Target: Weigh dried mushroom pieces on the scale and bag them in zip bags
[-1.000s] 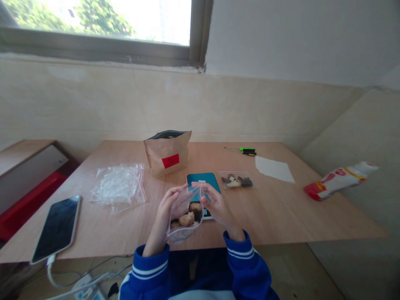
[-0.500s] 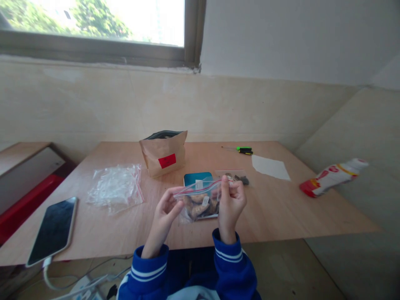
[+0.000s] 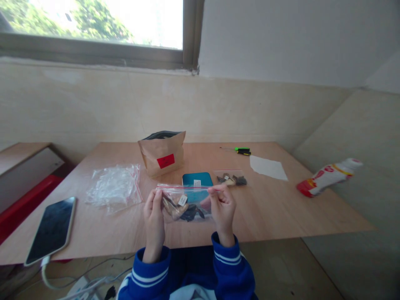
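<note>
Between my two hands a clear zip-lock bag (image 3: 187,214) is stretched level, its red-lined seal at the top. Brown and dark dried pieces and a small white packet (image 3: 183,200) lie inside it. My left hand (image 3: 154,221) pinches the upper left corner. At the upper right corner, the fingers of my right hand (image 3: 223,208) are closed on the seal. Behind the bag is a blue-topped flat device (image 3: 197,178), partly covered by it. A second filled zip-lock bag (image 3: 231,178) lies flat just beyond my right hand.
An open brown paper pouch (image 3: 162,155) with a red label stands at the back. Left are a pile of clear bags (image 3: 114,187) and a phone (image 3: 51,231) on a cable. Screwdrivers (image 3: 243,151), white paper (image 3: 268,167) and a tilted bottle (image 3: 328,178) are right.
The bag has moved left and been pulled straight; its seal was slanted before. My left hand has moved left and turned upright, and my right hand has shifted slightly left and down.
</note>
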`<state>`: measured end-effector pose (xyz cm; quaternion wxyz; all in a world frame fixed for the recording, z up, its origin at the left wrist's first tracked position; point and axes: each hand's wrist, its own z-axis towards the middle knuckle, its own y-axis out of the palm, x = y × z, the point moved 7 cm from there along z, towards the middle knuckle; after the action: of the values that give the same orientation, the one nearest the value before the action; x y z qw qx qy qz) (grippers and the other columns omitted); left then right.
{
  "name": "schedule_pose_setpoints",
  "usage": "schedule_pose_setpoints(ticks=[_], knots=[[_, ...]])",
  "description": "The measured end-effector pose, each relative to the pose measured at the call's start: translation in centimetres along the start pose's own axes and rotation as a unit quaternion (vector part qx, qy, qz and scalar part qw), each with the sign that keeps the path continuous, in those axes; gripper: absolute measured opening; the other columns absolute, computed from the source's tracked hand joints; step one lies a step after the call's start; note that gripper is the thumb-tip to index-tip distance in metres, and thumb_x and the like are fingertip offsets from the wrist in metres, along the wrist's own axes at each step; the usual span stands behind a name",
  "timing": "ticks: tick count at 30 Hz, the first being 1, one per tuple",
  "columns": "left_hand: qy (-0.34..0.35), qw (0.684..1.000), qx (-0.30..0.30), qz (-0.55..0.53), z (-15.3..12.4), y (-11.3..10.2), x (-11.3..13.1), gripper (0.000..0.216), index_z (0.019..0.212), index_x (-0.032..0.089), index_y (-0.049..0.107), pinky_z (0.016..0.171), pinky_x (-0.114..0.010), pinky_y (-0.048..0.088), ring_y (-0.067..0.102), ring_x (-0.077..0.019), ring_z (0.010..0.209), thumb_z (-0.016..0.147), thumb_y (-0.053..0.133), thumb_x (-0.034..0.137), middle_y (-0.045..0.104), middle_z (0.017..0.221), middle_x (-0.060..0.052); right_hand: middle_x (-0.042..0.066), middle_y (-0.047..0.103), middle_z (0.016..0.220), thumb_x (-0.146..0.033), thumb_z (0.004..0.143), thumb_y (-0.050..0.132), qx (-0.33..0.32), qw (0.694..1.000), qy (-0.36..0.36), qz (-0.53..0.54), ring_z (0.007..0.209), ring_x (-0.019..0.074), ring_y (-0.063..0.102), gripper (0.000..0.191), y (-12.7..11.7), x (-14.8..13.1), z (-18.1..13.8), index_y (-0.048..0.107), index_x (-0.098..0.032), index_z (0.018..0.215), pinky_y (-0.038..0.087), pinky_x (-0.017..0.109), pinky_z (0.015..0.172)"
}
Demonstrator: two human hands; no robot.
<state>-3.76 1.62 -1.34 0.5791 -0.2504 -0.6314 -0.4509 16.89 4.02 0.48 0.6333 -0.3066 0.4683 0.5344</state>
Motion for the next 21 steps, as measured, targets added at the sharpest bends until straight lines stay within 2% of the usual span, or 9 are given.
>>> schedule_pose_setpoints(ticks=[3, 6, 9, 13, 21], knots=[[0.011, 0.999, 0.031, 0.019, -0.3, 0.2, 0.6, 0.035, 0.067, 0.018, 0.054, 0.053, -0.019, 0.039, 0.045, -0.0093, 0.056, 0.082, 0.061, 0.048, 0.050, 0.060, 0.004, -0.005, 0.061, 0.043, -0.046, 0.087, 0.061, -0.009, 1.000, 0.001, 0.019, 0.032, 0.0111, 0.055, 0.031, 0.4, -0.1, 0.0, 0.050, -0.021, 0.072, 0.042, 0.018, 0.035], [0.020, 0.999, 0.035, 0.023, -0.4, 0.1, 0.9, 0.037, 0.066, 0.018, 0.052, 0.052, -0.019, 0.038, 0.043, -0.0087, 0.054, 0.082, 0.061, 0.050, 0.047, 0.060, 0.005, -0.003, 0.065, 0.050, -0.045, 0.085, 0.062, -0.036, 0.998, 0.020, 0.037, 0.037, 0.0113, 0.057, 0.032, 0.7, 0.2, 0.0, 0.049, -0.020, 0.070, 0.045, 0.019, 0.038], [0.028, 0.999, 0.022, 0.032, -0.3, -0.1, 0.9, 0.036, 0.067, 0.018, 0.051, 0.053, -0.019, 0.038, 0.042, -0.0089, 0.055, 0.084, 0.059, 0.049, 0.046, 0.060, 0.005, -0.001, 0.069, 0.057, -0.045, 0.084, 0.063, -0.049, 0.998, 0.030, 0.036, 0.041, 0.0113, 0.060, 0.032, 0.5, 0.5, 0.0, 0.051, -0.020, 0.070, 0.048, 0.020, 0.042], [0.031, 0.999, 0.000, 0.032, -0.3, -0.1, 0.2, 0.031, 0.071, 0.018, 0.054, 0.059, -0.019, 0.040, 0.046, -0.0093, 0.059, 0.084, 0.060, 0.046, 0.049, 0.064, 0.004, 0.000, 0.069, 0.058, -0.049, 0.084, 0.063, -0.029, 0.999, 0.035, 0.025, 0.042, 0.0110, 0.059, 0.033, -0.4, 0.8, -0.1, 0.054, -0.019, 0.072, 0.048, 0.020, 0.043], [0.001, 0.999, -0.052, 0.018, 0.0, -0.2, -0.7, 0.027, 0.072, 0.018, 0.060, 0.061, -0.019, 0.043, 0.055, -0.0115, 0.069, 0.082, 0.062, 0.043, 0.057, 0.070, 0.002, 0.002, 0.070, 0.061, -0.054, 0.090, 0.051, -0.020, 0.999, 0.030, 0.005, 0.042, 0.0106, 0.058, 0.040, -1.5, 0.6, -0.2, 0.054, -0.019, 0.071, 0.046, 0.020, 0.043]])
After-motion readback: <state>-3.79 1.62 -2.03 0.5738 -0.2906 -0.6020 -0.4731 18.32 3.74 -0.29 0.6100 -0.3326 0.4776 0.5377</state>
